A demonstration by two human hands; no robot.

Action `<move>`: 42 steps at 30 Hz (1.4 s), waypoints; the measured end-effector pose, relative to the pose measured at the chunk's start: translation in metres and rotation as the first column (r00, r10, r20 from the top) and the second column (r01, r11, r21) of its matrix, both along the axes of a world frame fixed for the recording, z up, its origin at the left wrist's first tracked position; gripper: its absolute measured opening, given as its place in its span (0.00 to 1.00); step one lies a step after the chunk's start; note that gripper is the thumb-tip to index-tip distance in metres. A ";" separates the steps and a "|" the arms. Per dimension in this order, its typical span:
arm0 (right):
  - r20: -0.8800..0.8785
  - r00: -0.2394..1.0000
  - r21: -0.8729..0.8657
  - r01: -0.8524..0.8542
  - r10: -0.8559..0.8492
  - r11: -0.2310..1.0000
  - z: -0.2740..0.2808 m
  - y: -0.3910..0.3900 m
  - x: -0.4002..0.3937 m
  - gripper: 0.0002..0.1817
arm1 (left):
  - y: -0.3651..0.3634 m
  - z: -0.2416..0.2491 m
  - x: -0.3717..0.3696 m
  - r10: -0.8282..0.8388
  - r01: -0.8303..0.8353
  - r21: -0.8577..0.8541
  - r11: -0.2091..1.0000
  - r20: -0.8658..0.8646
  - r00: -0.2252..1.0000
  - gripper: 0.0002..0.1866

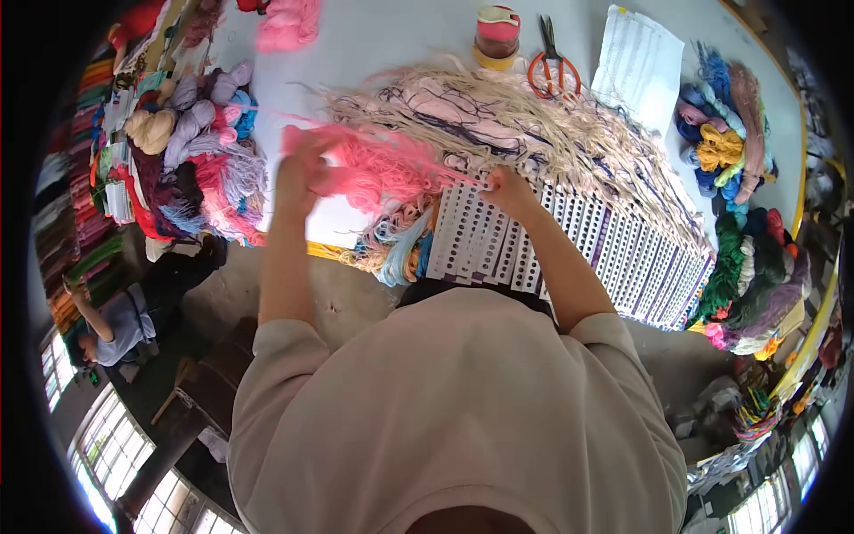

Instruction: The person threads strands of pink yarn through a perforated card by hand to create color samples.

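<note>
Pink yarn (382, 169) lies in a loose, tangled bundle on the table in front of me. My left hand (301, 173), smeared by motion, is closed on the left end of this yarn. Strands run from the bundle toward my right hand (507, 191), whose fingers pinch a thin pink strand. Just below that hand is a long row of white cards (480, 236) with punched holes. Cream, pale pink and dark yarn strands (525, 133) spread out behind the cards, threaded along their upper edge.
Red-handled scissors (553, 76), a pink-lidded jar (496, 37) and a paper sheet (636, 58) lie farther back. Colored yarn skeins (191, 133) crowd the left, with more skeins (721, 147) at right. Another person (124, 325) is at the far left.
</note>
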State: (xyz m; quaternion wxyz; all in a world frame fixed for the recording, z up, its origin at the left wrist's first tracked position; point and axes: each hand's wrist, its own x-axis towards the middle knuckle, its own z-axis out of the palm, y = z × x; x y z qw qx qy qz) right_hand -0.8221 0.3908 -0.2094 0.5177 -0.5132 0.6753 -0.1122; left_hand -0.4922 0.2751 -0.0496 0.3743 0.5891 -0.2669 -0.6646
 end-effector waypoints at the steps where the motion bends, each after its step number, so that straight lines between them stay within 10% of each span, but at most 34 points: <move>1: 0.035 0.999 -0.016 0.002 -0.001 1.000 0.003 -0.001 0.002 0.21 | 0.016 -0.006 -0.010 -0.114 0.112 -0.023 0.993 -0.114 0.987 0.15; 2: 0.153 0.984 0.025 0.093 -0.096 0.995 0.008 0.000 0.007 0.22 | 0.030 0.002 -0.030 -0.400 0.432 -0.137 0.891 0.208 0.892 0.17; 7: 0.518 0.791 -0.098 0.432 -0.325 0.897 0.142 0.003 0.040 0.15 | 0.077 0.025 -0.097 -0.127 0.136 -0.039 0.990 -0.674 0.728 0.22; 9: 0.695 0.561 0.121 0.524 -0.449 0.843 0.204 0.015 0.051 0.12 | 0.089 0.044 -0.103 -0.195 0.178 -0.095 0.979 -0.680 0.707 0.25; 12: 0.694 0.665 -0.076 0.449 -0.276 0.890 0.235 0.033 0.066 0.08 | 0.105 0.065 -0.106 -0.351 0.291 -0.200 0.936 -0.617 0.704 0.27; 17: 0.708 0.631 -0.135 0.561 -0.317 0.817 0.241 0.054 0.083 0.05 | 0.118 0.085 -0.094 -0.368 0.255 -0.281 0.925 -0.502 0.783 0.19; 19: 0.796 0.443 0.074 0.605 -0.412 0.793 0.244 0.063 0.084 0.05 | 0.122 0.088 -0.091 -0.340 0.212 -0.284 0.935 -0.550 0.763 0.19; 34: 0.802 0.467 -0.013 0.637 -0.372 0.771 0.250 0.083 0.097 0.05 | 0.140 0.103 -0.093 -0.351 0.211 -0.333 0.919 -0.444 0.824 0.15; 39: 0.861 0.355 -0.153 0.864 -0.364 0.480 0.229 0.091 0.045 0.09 | 0.099 0.019 -0.045 -0.330 0.216 -0.337 0.916 -0.329 0.885 0.09; 42: 0.900 0.183 0.017 0.892 -0.396 0.452 0.200 0.145 -0.090 0.10 | 0.044 -0.020 0.047 -0.081 0.079 -0.034 0.996 -0.679 0.729 0.03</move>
